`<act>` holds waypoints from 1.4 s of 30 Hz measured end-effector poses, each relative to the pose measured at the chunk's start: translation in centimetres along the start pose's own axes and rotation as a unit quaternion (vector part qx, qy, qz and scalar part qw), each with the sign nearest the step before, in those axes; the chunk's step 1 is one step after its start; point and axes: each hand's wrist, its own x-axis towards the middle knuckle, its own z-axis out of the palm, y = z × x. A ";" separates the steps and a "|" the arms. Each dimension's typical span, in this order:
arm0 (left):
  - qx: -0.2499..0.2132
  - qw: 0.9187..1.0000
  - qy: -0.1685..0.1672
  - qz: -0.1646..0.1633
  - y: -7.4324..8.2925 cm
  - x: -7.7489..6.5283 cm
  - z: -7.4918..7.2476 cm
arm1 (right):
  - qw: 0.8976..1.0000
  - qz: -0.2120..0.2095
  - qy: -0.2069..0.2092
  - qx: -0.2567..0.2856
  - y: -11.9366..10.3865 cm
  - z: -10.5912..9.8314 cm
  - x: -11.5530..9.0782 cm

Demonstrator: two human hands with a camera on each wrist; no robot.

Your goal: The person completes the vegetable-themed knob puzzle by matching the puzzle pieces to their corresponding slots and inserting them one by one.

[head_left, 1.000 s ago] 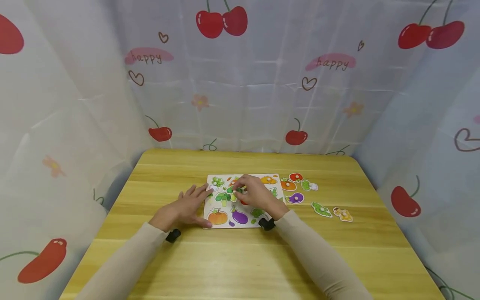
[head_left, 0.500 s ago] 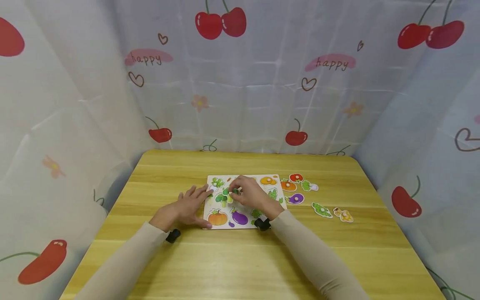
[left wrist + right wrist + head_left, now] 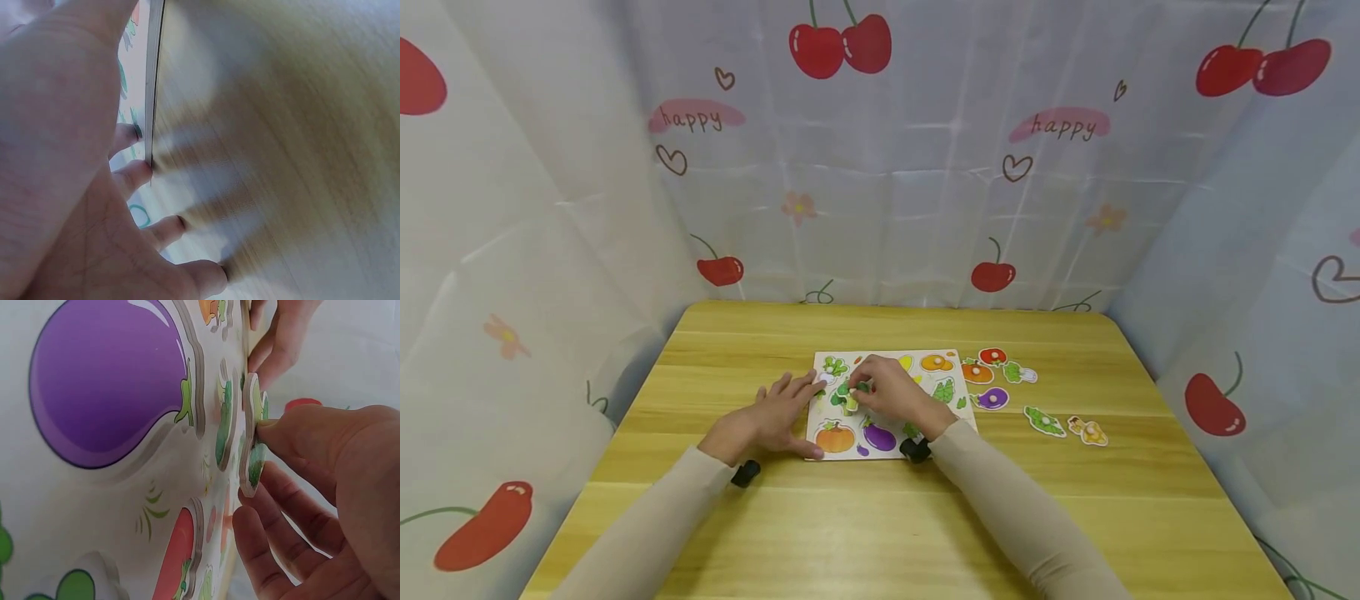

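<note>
A white peg-puzzle board (image 3: 887, 455) with vegetable pictures lies mid-table. My left hand (image 3: 769, 418) rests at its left edge with fingers spread, thumb at the front corner. In the left wrist view, the fingers (image 3: 165, 231) extend across the board's edge. My right hand (image 3: 897, 392) pinches a broccoli puzzle piece (image 3: 255, 464) over the left part of the board. The piece stands tilted on edge, off the surface, close to the broccoli-shaped recess (image 3: 225, 422). The eggplant picture (image 3: 106, 381) is nearer the right wrist camera. My right hand hides the board's middle.
Right of the board lie loose knobbed pieces: a tomato (image 3: 992, 357), a pumpkin (image 3: 977, 372), a leafy white-stemmed vegetable (image 3: 1019, 372), an eggplant (image 3: 991, 398), a green pod-like piece (image 3: 1044, 422) and a yellow-brown piece (image 3: 1087, 431). Cherry-print curtains (image 3: 880, 208) surround the wooden table (image 3: 850, 533).
My right hand has moved left and slightly down with the broccoli piece, now over the broccoli picture. My left hand has stayed in place.
</note>
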 end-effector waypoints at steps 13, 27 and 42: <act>0.002 1.000 -0.001 0.001 0.2 -0.2 -0.1 | 1.000 0.003 -0.017 -0.012 0.0 0.7 0.8; 0.003 1.000 -0.005 0.001 0.2 -0.2 -0.2 | 0.999 0.013 -0.037 -0.021 0.0 1.2 1.1; 0.007 1.000 -0.010 -0.001 0.3 -0.1 -0.3 | 0.999 0.008 -0.043 -0.010 0.0 1.3 1.3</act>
